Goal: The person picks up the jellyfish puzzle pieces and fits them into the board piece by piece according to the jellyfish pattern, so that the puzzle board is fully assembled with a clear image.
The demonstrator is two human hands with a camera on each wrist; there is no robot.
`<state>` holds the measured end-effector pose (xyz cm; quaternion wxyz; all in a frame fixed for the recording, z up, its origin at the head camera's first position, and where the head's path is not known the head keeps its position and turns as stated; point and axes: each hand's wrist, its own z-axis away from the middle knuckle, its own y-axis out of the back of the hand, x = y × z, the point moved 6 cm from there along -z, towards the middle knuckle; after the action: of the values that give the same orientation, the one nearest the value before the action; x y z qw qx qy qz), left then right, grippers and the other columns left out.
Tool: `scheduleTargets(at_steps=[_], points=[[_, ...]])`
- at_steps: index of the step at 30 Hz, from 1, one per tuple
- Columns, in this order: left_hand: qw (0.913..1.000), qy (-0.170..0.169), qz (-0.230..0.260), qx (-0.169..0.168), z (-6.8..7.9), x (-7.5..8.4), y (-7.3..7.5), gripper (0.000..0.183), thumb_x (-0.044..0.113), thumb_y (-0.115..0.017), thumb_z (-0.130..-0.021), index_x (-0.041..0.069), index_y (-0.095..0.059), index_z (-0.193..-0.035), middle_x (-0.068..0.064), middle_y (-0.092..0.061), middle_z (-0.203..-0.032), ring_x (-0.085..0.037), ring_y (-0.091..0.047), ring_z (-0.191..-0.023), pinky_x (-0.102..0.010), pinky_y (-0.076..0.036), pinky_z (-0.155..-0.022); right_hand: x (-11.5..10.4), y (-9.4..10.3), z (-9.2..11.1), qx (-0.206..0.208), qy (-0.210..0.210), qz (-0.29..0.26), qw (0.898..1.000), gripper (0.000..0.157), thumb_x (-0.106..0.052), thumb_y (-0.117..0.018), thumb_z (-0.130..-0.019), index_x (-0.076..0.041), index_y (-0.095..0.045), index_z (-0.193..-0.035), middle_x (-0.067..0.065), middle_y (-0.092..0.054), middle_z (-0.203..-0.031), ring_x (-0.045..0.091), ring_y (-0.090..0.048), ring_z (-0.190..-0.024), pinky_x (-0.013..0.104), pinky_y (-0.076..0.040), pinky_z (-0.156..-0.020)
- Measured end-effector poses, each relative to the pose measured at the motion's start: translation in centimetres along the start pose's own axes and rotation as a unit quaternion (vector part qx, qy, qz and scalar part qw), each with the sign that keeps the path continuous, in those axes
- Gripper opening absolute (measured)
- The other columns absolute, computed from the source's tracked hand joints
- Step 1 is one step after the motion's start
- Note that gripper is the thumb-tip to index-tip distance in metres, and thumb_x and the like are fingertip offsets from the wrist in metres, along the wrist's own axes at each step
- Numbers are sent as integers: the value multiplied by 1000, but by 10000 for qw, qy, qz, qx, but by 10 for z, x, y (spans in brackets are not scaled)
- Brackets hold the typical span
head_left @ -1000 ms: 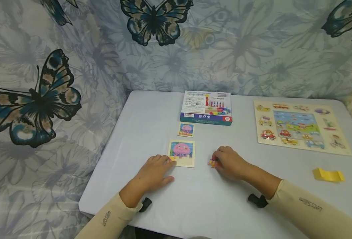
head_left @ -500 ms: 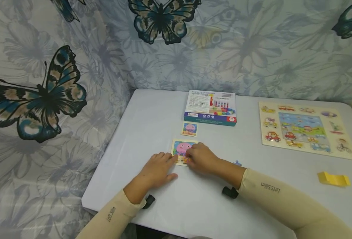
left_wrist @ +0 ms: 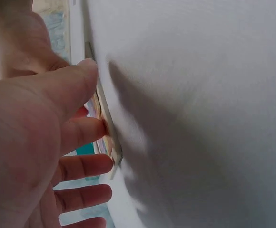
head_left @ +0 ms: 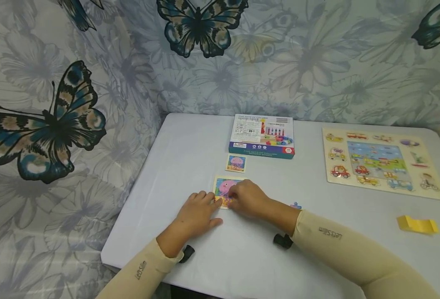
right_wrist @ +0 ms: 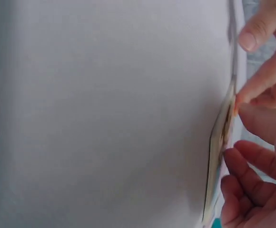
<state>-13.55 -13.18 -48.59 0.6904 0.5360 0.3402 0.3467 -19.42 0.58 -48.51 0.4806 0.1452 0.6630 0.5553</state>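
A small jigsaw board [head_left: 222,185] with a pink octopus lies on the table; its edge shows in the left wrist view as a thin board [left_wrist: 110,137]. My left hand [head_left: 196,215] rests at its left side, fingers extended and fingertips touching the edge. My right hand [head_left: 248,200] is over the board's right part, thumb and fingers curled at a colorful puzzle piece, mostly hidden beneath them. Orange pieces [head_left: 225,202] fill the visible bottom strip. A blue-purple puzzle piece [head_left: 296,205] lies beside my right forearm. Above the board sits a small octopus picture card [head_left: 236,163].
Behind the card stands a flat printed box [head_left: 261,135]. A large vehicle puzzle board [head_left: 345,181] occupies the right rear of the table. Nearer the right side is a yellow wavy block [head_left: 418,224]. Patterned fabric hangs behind the table and at its left.
My right hand has moved left from the loose pieces to the octopus board, bringing a colorful piece. The board's pale bottom strip now shows orange. My left hand has stayed at the board's edge.
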Motion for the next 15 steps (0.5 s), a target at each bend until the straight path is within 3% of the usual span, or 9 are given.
scheduleTargets(at_steps=[7, 15], points=[[9997, 24, -244, 60, 1, 4, 3, 66, 63, -58, -96, 22, -57, -147, 1, -57, -127, -19, -51, -111, -38, -45, -96, 15, 0, -7, -135, -452, -54, 9989, 27, -32, -88, -81, -14, -74, -95, -5, -62, -78, 17, -52, -82, 33, -47, -79], [9998, 133, -129, -51, 0, 5, 0, 62, 62, -59, -96, 27, -56, -148, -2, -56, -131, -21, -54, -114, -40, -48, -97, 16, 0, -13, -338, -831, 149, 9959, 33, -38, -90, -77, -16, -71, -93, -4, -60, -79, 20, -51, -83, 35, -47, -76]])
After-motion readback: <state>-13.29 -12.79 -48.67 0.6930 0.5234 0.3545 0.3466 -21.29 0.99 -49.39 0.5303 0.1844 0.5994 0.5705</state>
